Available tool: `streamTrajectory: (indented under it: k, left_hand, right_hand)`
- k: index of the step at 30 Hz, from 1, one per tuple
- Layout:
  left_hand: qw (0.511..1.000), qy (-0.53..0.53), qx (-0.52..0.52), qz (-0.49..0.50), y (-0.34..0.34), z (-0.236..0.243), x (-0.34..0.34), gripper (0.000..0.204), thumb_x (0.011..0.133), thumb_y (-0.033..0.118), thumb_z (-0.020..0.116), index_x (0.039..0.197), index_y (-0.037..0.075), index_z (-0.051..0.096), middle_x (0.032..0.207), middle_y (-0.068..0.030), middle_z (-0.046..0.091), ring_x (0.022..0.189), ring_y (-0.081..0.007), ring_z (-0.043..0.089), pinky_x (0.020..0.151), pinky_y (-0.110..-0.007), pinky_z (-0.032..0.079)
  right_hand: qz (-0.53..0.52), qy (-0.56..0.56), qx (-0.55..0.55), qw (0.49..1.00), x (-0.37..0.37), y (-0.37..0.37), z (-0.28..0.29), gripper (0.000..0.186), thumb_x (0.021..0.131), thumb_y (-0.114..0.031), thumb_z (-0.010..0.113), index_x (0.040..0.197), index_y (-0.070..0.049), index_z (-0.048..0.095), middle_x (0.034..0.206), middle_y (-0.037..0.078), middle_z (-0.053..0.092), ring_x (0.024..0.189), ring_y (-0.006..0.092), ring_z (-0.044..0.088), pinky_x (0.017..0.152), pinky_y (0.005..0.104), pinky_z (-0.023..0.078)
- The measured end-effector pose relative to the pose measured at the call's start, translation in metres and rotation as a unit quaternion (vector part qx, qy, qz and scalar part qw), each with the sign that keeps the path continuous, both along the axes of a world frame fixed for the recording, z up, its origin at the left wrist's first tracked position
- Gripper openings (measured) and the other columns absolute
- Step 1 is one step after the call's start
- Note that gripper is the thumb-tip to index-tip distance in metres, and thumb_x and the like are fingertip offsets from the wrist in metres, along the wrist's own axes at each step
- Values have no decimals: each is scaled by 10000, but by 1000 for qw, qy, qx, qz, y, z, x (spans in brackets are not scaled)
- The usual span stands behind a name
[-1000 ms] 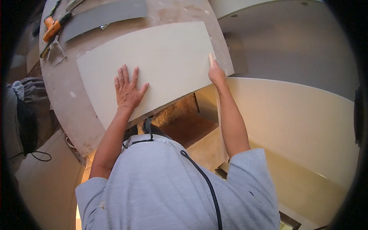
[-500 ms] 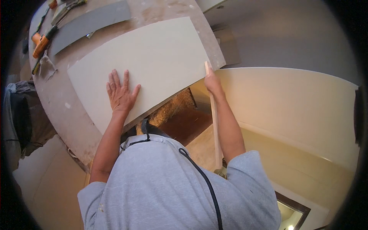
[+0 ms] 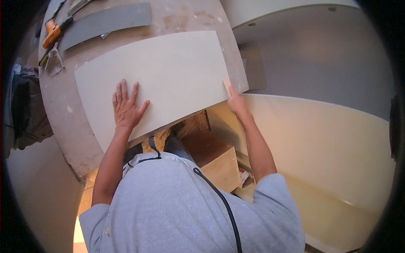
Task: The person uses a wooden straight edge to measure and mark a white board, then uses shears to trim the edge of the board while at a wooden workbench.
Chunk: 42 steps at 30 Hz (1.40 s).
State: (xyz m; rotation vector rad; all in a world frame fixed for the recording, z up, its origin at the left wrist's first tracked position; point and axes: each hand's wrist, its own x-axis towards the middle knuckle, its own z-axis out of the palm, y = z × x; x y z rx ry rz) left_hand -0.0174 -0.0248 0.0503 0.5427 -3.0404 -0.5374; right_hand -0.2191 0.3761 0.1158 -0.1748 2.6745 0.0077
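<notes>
A large white panel lies flat on the worktable. On its left half rests my left hand, palm down with the fingers spread. At the panel's near right corner, my right hand is wrapped round a pale wooden strip. The strip's tip pokes out past my fingers and overlaps the panel's right edge. Most of its length is hidden by my hand and forearm.
The worktable is stained and dusty. A curved grey sheet and an orange-and-black tool lie toward its far left. Below the panel stands a wooden box. Large cream panels stand at my right.
My right hand has moved slightly down, and the strip has swung so that its long lower part now hides behind my forearm. The view has shifted. My left hand stays flat on the panel.
</notes>
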Motion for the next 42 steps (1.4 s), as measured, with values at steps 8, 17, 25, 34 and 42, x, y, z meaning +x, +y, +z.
streamTrajectory:
  k: [8, 17, 25, 34, 42]
  left_hand:
    - [998, -32, -45, 18, 8, -1, -2, 809, 892, 643, 584, 1586, 312, 335, 1684, -132, 151, 1561, -293, 114, 1248, -478, 119]
    - [990, -64, -119, 32, 15, -3, -1, 788, 911, 727, 464, 1583, 339, 330, 1684, -96, 169, 1555, -283, 142, 1257, -465, 142]
    - [985, -73, -142, 60, 20, -6, -3, 770, 921, 702, 467, 1589, 355, 308, 1686, -91, 160, 1555, -270, 145, 1259, -460, 146]
    - [984, -68, -140, 92, 21, -12, -8, 699, 958, 631, 456, 1587, 367, 307, 1690, -72, 153, 1554, -258, 147, 1262, -433, 149]
    - [991, -37, -99, 79, 13, -21, 1, 611, 1008, 470, 487, 1583, 322, 344, 1697, -102, 138, 1565, -264, 128, 1250, -443, 138]
  right_hand:
    - [114, -21, -13, 993, -94, -18, -10, 533, 1037, -244, 339, 1566, -209, 283, 1204, 367, 614, 1116, 519, 612, 1007, 580, 454]
    - [195, 27, -44, 979, -224, -87, -25, 522, 1022, -232, 357, 1541, -178, 337, 1277, 351, 594, 1195, 509, 581, 1034, 544, 455]
    - [213, 18, -100, 972, -137, -27, -14, 545, 1025, -147, 341, 1560, -231, 275, 1255, 358, 598, 1163, 505, 598, 1022, 562, 456]
    - [154, -39, -63, 985, -53, 27, 2, 603, 1021, -162, 396, 1592, -264, 229, 1138, 385, 619, 1036, 532, 629, 923, 590, 487]
    - [230, 32, -104, 967, -228, -101, -50, 525, 1072, -344, 243, 1579, -216, 288, 1384, 312, 544, 1286, 477, 528, 1110, 533, 388]
